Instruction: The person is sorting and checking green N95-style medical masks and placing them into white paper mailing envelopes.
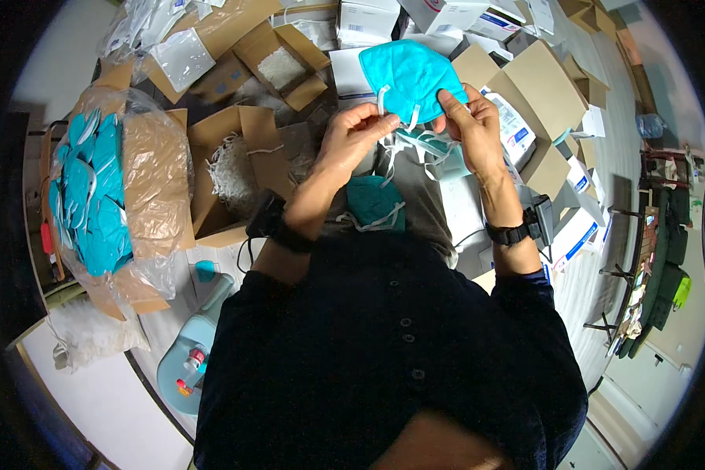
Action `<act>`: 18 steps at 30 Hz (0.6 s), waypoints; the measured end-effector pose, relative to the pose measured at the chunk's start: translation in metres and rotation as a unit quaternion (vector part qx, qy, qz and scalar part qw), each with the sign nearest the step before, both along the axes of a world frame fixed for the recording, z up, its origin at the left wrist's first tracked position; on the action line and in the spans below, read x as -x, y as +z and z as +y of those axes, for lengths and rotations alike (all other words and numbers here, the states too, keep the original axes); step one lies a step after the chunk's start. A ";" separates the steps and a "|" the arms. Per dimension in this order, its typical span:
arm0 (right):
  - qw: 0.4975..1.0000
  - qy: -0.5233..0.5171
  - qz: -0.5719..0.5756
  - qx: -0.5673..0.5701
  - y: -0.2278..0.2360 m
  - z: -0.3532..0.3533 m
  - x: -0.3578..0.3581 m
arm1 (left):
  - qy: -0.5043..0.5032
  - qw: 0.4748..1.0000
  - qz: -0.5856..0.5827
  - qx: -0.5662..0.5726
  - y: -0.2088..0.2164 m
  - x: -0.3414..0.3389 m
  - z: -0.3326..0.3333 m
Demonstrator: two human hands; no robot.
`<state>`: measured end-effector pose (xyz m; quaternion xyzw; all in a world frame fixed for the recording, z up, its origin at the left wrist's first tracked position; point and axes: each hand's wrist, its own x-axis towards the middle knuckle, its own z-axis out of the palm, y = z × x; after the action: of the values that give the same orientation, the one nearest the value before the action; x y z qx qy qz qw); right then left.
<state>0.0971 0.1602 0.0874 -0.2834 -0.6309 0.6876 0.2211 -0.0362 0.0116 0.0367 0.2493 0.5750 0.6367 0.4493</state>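
A teal mask (412,74) is held up in the air in front of the lap, between two bare hands. Its lower right edge is pinched by the thumb and fingers of the right hand (475,129). Its lower left side, near a white strap (382,99), is pinched by the left hand (358,135); it cannot be told if cloth or strap is gripped there. The mask is likely held by its sides so that it is kept spread and its front can be seen. Just under it, more white straps are seen hanging down. Another teal mask (374,200) is laid on the lap, maybe so that it is kept close. To the left, an open brown box (262,150) is partly filled with white strings (232,174), and its flaps are folded out, perhaps so that it can be reached into. Farther left, a big pile of teal masks (94,184) is kept in a clear plastic bag (160,168), maybe so that they are kept clean. On the right, open boxes (547,88) are crowded together.
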 end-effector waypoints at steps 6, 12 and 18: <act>1.000 -0.005 0.001 0.028 -0.006 -0.001 0.005 | 0.002 0.999 -0.025 -0.044 -0.006 -0.015 0.005; 0.997 -0.033 -0.049 0.041 -0.014 0.008 0.002 | -0.113 0.991 0.066 0.017 0.013 -0.008 -0.014; 0.989 -0.080 -0.059 0.110 -0.032 0.035 -0.014 | -0.179 0.982 -0.001 -0.054 0.036 -0.004 -0.042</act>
<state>0.1115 0.1950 0.0558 -0.3956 -0.5389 0.7149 0.2051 -0.0319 -0.0306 0.0730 0.3713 0.4854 0.5764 0.5425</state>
